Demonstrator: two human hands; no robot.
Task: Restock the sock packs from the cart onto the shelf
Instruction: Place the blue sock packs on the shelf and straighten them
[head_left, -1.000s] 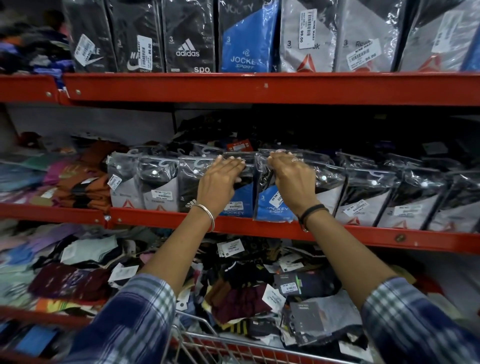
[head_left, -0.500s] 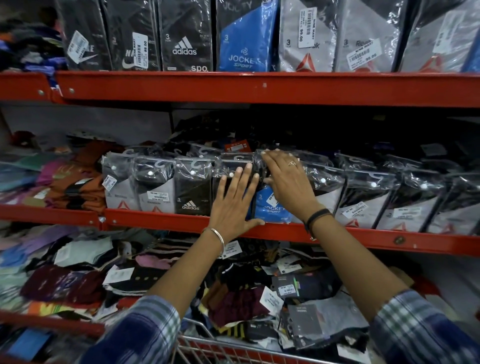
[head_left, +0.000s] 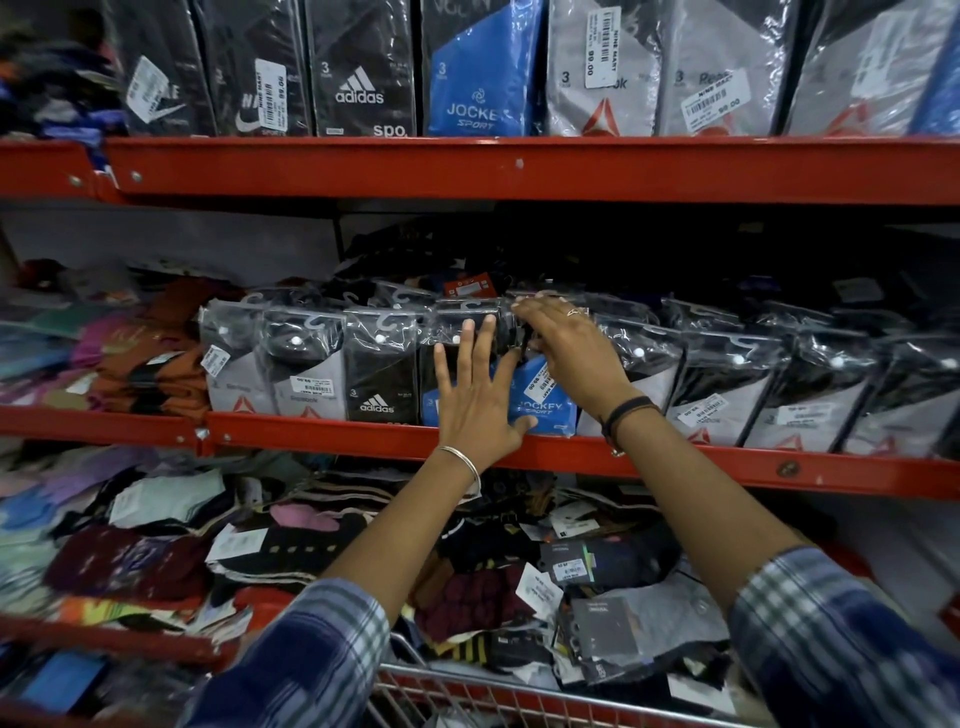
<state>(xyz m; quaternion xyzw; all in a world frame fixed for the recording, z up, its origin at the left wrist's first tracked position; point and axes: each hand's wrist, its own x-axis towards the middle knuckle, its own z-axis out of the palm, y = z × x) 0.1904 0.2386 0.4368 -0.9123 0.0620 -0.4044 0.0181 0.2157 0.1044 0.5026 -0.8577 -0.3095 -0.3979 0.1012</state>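
Your left hand (head_left: 480, 395) is lying flat with fingers spread wide, palm against the front of the blue sock pack (head_left: 543, 402) standing on the middle shelf (head_left: 322, 434), gripping nothing. Your right hand (head_left: 569, 345) is reaching over the top of that same pack with fingers curled down onto its plastic top edge; you can't tell if it is actually pinching it. The two hands are sitting close together, nearly touching. The blue pack is standing upright in a tight row, squeezed between the black pack (head_left: 379, 371) on its left and the grey packs (head_left: 727, 384) on its right, so neighbours are crowding both sides. The top shelf (head_left: 519, 166) is carrying another upright row of packs (head_left: 483, 67). Below, loose socks (head_left: 171, 561) with paper tags are piling up on the lower shelf. The cart (head_left: 467, 696) rim is showing at the bottom edge between your checked sleeves (head_left: 322, 654).
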